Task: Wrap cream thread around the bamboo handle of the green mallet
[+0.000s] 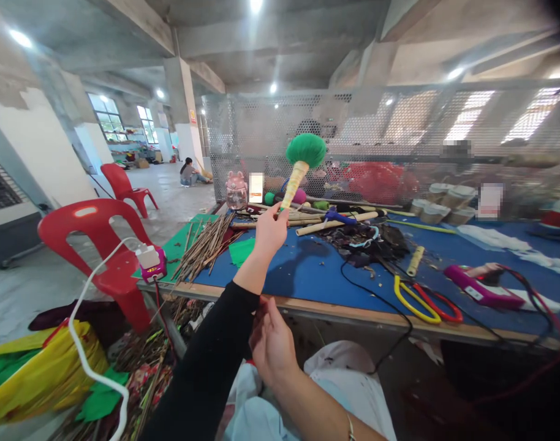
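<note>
My left hand, in a black sleeve, is raised over the blue table and closed on the pale wrapped stem of a craft flower with a round green fuzzy head. The stem tilts up and to the right. My right hand hangs low near my lap, below the table's front edge, with its fingers loosely curled; whether it holds anything is hidden.
A bundle of thin sticks and green felt lie at the table's left. Scissors with yellow and red handles, a pink glue gun and black cables lie at the right. Red chairs stand left. A perforated metal screen backs the table.
</note>
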Demonstrator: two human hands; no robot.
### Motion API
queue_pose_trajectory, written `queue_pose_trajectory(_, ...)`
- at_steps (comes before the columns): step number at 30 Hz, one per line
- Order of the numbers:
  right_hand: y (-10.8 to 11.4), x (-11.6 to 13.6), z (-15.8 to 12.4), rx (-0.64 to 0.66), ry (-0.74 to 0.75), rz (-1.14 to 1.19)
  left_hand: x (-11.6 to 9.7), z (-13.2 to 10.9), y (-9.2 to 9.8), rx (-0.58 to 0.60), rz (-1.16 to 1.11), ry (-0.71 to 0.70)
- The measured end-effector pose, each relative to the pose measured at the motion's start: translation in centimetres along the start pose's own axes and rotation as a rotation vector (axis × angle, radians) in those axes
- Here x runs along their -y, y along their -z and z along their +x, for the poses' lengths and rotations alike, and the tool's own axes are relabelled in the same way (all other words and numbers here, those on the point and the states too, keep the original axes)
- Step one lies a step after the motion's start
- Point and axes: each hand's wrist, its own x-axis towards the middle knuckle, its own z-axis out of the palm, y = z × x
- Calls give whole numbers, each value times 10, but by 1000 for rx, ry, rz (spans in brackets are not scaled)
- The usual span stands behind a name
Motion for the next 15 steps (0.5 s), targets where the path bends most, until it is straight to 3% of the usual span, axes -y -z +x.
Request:
queue_pose_trajectory(4, 4, -12, -5, 126, -124, -52, 0, -6, -2, 19, 106, -117)
queue_pose_trajectory(8, 9, -14, 1, 185, -24, -222, -1, -14, 1, 67, 203, -135)
queue_pose_trajectory(13, 26, -13, 5, 182, 241, -822, 7, -21, 6, 98, 301, -101)
queue_pose_trajectory(15, 35, -8, -1, 228, 274, -1058, 12, -24, 9, 110, 365, -102)
